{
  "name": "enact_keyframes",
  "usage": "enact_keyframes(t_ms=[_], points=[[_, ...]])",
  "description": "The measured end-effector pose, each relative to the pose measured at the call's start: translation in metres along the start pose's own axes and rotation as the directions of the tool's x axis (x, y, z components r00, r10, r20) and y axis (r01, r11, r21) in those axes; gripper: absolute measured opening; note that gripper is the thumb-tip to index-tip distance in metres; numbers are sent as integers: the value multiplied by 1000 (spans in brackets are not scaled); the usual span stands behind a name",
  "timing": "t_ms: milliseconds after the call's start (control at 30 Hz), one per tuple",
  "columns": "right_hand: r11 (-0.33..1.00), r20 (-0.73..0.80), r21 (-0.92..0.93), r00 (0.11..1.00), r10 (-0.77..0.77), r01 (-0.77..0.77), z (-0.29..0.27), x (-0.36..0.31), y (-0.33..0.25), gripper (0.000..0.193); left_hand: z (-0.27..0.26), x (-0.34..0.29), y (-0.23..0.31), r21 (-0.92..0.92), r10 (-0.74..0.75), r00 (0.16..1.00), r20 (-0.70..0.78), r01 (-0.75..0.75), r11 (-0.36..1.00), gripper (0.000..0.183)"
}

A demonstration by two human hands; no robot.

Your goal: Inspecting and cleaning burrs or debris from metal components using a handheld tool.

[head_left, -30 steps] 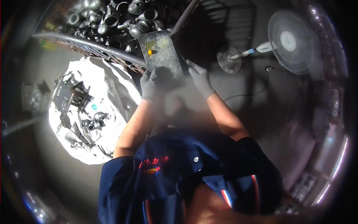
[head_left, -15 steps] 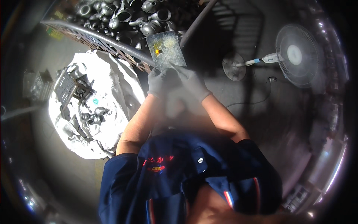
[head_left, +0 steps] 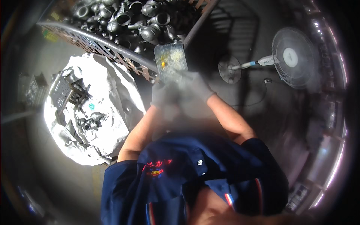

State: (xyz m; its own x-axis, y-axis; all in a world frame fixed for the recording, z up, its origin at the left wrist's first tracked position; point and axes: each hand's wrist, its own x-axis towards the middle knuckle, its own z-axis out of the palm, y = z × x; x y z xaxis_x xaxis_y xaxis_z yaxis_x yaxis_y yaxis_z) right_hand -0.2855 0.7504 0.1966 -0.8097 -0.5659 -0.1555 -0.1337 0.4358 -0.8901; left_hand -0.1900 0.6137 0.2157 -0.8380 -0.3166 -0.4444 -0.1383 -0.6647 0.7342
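A flat rectangular greyish panel, shiny, with a pale yellowish patch and a small orange-yellow spot, is held out in front of me. My left hand, in a pale glove, is closed at the panel's lower left edge. Over the lower right corner lies my right hand, gloved as well; haze and blur smear its fingers. Just beyond the panel stands a large slatted crate heaped with dark grey metal fittings, rounded and hollow.
To the left, a white sack in bright light bears a few dark fittings and a small perforated basket. A standing fan lies to the right, with a cord on the floor. Clear boxes sit at the far left.
The panel and both hands sit slightly lower in the picture. My right hand reaches further over the panel's lower part and is more blurred. The view has shifted a little.
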Motion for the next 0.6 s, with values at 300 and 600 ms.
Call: enact_keyframes(t_ms=[300, 600], points=[[991, -148, -3, 980, 130, -132, -10, 16, 2, 28, -21, 22, -35, -121, 86, 989, 119, -71, 990, 16], [996, -150, -72, 987, -65, 55, 7, 5, -2, 28, -5, 13, -2, -64, -86, 996, -11, 85, 994, 11]])
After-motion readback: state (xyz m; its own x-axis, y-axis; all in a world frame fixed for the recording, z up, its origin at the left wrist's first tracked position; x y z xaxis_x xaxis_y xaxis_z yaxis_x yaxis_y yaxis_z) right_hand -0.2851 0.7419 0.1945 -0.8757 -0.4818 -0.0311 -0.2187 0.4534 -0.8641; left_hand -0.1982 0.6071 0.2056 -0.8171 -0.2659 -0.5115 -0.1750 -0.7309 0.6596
